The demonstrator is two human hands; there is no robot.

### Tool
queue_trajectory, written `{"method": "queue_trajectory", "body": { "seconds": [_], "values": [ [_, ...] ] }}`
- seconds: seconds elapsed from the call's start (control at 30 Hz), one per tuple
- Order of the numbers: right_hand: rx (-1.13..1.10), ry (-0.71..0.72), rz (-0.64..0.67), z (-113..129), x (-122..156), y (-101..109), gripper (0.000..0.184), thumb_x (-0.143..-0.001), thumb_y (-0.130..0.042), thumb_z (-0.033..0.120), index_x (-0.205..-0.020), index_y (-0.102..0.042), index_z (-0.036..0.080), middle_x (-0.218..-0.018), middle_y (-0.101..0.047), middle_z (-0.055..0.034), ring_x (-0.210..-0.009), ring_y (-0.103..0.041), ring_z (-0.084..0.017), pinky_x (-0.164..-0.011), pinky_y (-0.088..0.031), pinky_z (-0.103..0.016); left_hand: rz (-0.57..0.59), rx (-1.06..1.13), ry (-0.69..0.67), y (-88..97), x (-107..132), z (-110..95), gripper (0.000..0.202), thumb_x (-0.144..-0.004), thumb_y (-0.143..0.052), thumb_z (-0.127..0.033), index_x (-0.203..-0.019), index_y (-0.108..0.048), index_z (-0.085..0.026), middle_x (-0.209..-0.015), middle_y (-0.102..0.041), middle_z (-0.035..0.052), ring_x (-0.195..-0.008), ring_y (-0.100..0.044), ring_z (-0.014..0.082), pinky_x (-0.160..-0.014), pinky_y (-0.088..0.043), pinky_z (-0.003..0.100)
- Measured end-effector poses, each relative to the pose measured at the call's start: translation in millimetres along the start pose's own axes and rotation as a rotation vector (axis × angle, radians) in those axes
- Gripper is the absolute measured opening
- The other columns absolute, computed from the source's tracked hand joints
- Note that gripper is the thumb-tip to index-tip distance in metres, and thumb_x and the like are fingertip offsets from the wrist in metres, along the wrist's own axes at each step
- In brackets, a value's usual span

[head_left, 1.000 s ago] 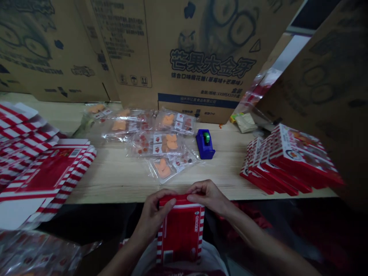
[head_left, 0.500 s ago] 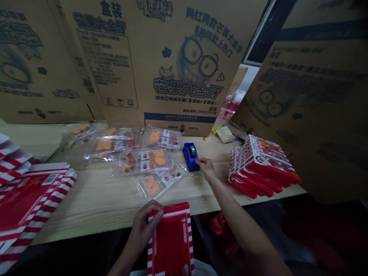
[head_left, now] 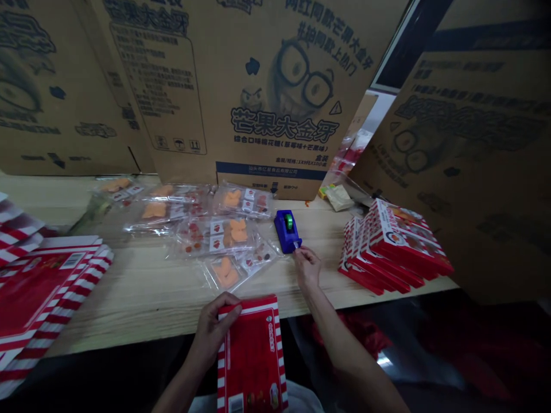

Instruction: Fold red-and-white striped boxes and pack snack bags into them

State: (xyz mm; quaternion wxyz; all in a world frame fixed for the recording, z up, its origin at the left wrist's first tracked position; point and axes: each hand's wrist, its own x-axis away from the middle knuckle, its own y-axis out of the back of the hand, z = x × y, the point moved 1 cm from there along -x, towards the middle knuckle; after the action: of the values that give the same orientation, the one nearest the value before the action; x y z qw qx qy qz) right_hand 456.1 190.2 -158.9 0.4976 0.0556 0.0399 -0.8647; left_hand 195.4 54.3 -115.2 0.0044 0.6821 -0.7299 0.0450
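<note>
My left hand (head_left: 214, 323) grips the top left corner of a red and white striped box (head_left: 252, 358) held upright below the table's near edge. My right hand (head_left: 306, 265) is stretched out over the wooden table (head_left: 142, 292), fingers pinched on a strip of clear tape drawn from the blue tape dispenser (head_left: 287, 230) just beyond it. Several clear packets of orange and red candy (head_left: 215, 235) lie to the left of the dispenser.
A stack of finished red boxes (head_left: 394, 246) leans at the right. Flat striped box blanks (head_left: 47, 287) are piled at the left. Large brown cartons (head_left: 267, 86) stand along the back and at the right (head_left: 473, 149), walling in the table.
My right hand left the box top, reached to the tape dispenser and has now drawn back a little with tape pinched. The left hand keeps hold of the box.
</note>
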Motion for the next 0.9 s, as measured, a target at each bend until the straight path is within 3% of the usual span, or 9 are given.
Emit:
{"method": "queue_trajectory", "body": {
  "seconds": [0.1, 0.2, 0.37, 0.43, 0.5, 0.57, 0.67, 0.77, 0.9],
  "values": [
    [0.03, -0.02, -0.052, -3.2, 0.3, -1.2, 0.028, -0.063, -0.063, 0.045, -0.063, -0.06, 0.017, -0.092, -0.059, -0.0085, -0.088, -0.054, -0.021, -0.082, -0.046, -0.037, 0.018, 0.017, -0.006, -2.9, -0.9, 1.0, 0.023, -0.081, -0.065, -0.036, -0.072, -0.059, -0.017, -0.078, -0.056, 0.0007, -0.076, -0.052, 0.0151, -0.071, -0.039, 0.024],
    [0.043, -0.047, -0.002, 2.2, 0.3, 0.7, 0.028, -0.064, -0.06, 0.047, -0.06, -0.055, 0.02, -0.08, -0.056, -0.0055, -0.08, -0.052, -0.02, -0.08, -0.046, -0.037, 0.017, 0.02, 0.001, -5.7, 0.4, -2.5, 0.023, -0.082, -0.064, -0.036, -0.072, -0.058, -0.017, -0.075, -0.054, -0.0003, -0.073, -0.049, 0.0141, -0.069, -0.038, 0.024],
    [0.03, -0.128, 0.312, 45.6, 4.4, 11.7, 0.029, -0.066, -0.063, 0.048, -0.068, -0.057, 0.02, -0.071, -0.054, -0.0008, -0.071, -0.052, -0.017, -0.074, -0.048, -0.033, 0.049, 0.065, 0.014, -9.3, 1.1, -8.7, 0.021, -0.082, -0.063, -0.034, -0.072, -0.057, -0.017, -0.073, -0.053, -0.0014, -0.071, -0.047, 0.0131, -0.068, -0.036, 0.023],
    [0.079, -0.159, 0.692, 75.2, 4.3, 5.9, 0.028, -0.064, -0.071, 0.042, -0.067, -0.059, 0.017, -0.069, -0.056, -0.0004, -0.069, -0.052, -0.015, -0.07, -0.046, -0.03, 0.062, 0.079, 0.015, -11.0, 0.2, -8.5, 0.021, -0.082, -0.063, -0.034, -0.072, -0.057, -0.017, -0.073, -0.053, -0.0017, -0.07, -0.046, 0.0129, -0.068, -0.036, 0.024],
    [0.207, -0.116, 1.293, 105.1, 7.6, -9.4, 0.026, -0.069, -0.072, 0.039, -0.068, -0.061, 0.014, -0.07, -0.057, -0.0002, -0.069, -0.051, -0.013, -0.069, -0.042, -0.027, 0.071, 0.067, 0.012, -13.7, -0.4, -8.6, 0.02, -0.082, -0.063, -0.033, -0.071, -0.057, -0.017, -0.072, -0.053, -0.0018, -0.07, -0.046, 0.0129, -0.068, -0.036, 0.024],
    [0.33, -0.017, 1.783, 128.5, 14.4, -29.1, 0.026, -0.076, -0.068, 0.037, -0.07, -0.061, 0.012, -0.07, -0.055, 0.0011, -0.069, -0.048, -0.011, -0.067, -0.038, -0.024, 0.082, 0.049, 0.004, -16.8, -0.4, -10.2, 0.02, -0.081, -0.063, -0.033, -0.071, -0.057, -0.016, -0.071, -0.053, -0.0019, -0.069, -0.046, 0.0129, -0.068, -0.035, 0.024],
    [0.475, 0.083, 2.131, 144.4, 29.2, -58.5, 0.029, -0.08, -0.065, 0.037, -0.069, -0.058, 0.012, -0.064, -0.047, 0.0042, -0.063, -0.043, -0.009, -0.062, -0.034, -0.022, 0.11, 0.025, -0.029, -20.1, 0.1, -14.2, 0.021, -0.082, -0.062, -0.033, -0.071, -0.058, -0.016, -0.07, -0.054, -0.0018, -0.07, -0.047, 0.0134, -0.069, -0.035, 0.024],
    [0.685, 0.286, 2.171, 145.7, 46.3, -74.2, 0.026, -0.081, -0.065, 0.032, -0.066, -0.055, 0.013, -0.06, -0.045, 0.005, -0.058, -0.041, -0.009, -0.058, -0.03, -0.022, 0.123, 0.003, -0.058, -20.0, 0.1, -16.4, 0.019, -0.083, -0.06, -0.033, -0.073, -0.06, -0.016, -0.074, -0.058, -0.0006, -0.074, -0.05, 0.0153, -0.074, -0.037, 0.026],
    [0.913, 0.65, 1.861, 147.5, 61.3, -68.4, 0.025, -0.076, -0.072, 0.033, -0.067, -0.059, 0.014, -0.071, -0.055, -0.0004, -0.066, -0.047, -0.012, -0.059, -0.028, -0.024, 0.091, -0.008, -0.057, -17.2, -0.2, -14.5, 0.019, -0.082, -0.06, -0.033, -0.073, -0.059, -0.017, -0.075, -0.058, -0.0004, -0.076, -0.051, 0.0161, -0.075, -0.037, 0.026]
  ]
}}
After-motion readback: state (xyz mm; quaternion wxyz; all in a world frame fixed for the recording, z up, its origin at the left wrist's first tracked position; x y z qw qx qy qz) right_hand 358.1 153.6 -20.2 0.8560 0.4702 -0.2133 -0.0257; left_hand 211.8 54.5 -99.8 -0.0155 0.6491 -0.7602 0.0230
